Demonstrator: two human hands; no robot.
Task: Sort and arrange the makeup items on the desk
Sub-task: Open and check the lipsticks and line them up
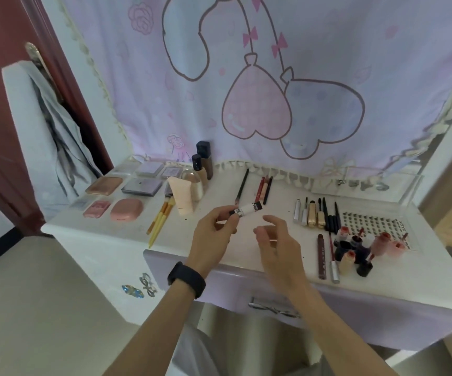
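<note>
My left hand (214, 234) pinches a small white tube with black ends (246, 208) above the middle of the white desk (246, 256). My right hand (276, 240) hovers just right of it with fingers loosely spread, holding nothing. Compacts and palettes (126, 208) lie at the desk's left. Foundation bottles (203, 164) and a peach tube (183, 195) stand behind yellow brushes (159, 215). Pencils (264, 188) lie at the back centre. Mascaras and liners (317, 214) line up at the right, with lip glosses (355, 251) in front of them.
A false-lash card (376, 226) lies at the far right. A pastel cloth (246, 77) hangs behind the desk. A clear acrylic tray (368, 183) sits at the back right. The lilac drawer front (273, 305) faces me, and hair clips (140, 287) rest on the lower left ledge.
</note>
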